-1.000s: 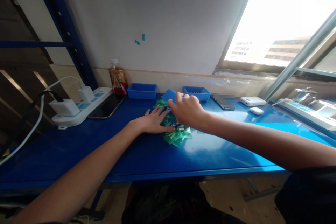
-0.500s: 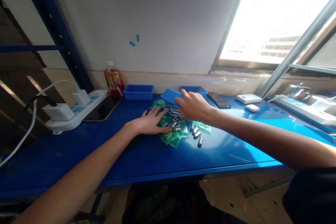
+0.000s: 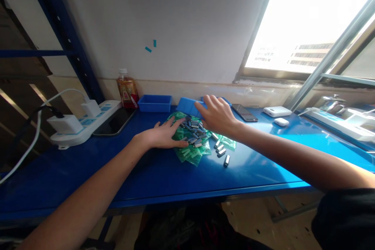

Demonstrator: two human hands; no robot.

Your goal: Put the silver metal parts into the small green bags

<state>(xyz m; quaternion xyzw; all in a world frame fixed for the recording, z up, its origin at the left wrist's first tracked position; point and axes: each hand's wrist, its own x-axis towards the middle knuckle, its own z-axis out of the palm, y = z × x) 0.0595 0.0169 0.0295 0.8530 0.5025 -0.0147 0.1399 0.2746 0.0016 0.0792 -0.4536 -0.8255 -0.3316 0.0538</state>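
Note:
My right hand [image 3: 218, 115] grips a small blue plastic bin [image 3: 187, 106], tipped over just behind a heap of small metal cylinders [image 3: 195, 131]. The heap lies on green plastic bags [image 3: 193, 156] on the blue table. At the heap's left side my left hand [image 3: 164, 134] rests with its fingers spread, touching the bags and the nearest parts. Several loose cylinders [image 3: 221, 151] lie to the right of the heap, one of them [image 3: 226, 160] closer to the table's front edge. What remains inside the tipped bin cannot be seen.
Against the wall stand a blue bin [image 3: 155, 103] and another one [image 3: 226, 101], partly hidden behind my right hand. A drink bottle [image 3: 127, 90], a dark phone [image 3: 115, 122] and a power strip [image 3: 88, 123] are at left. Another phone [image 3: 244, 112] and white devices [image 3: 277, 111] lie at right.
The bin in my right hand has tipped further, its underside turning up. My left hand has shifted slightly left, and more cylinders show in the heap. The nearest loose cylinder has moved slightly right.

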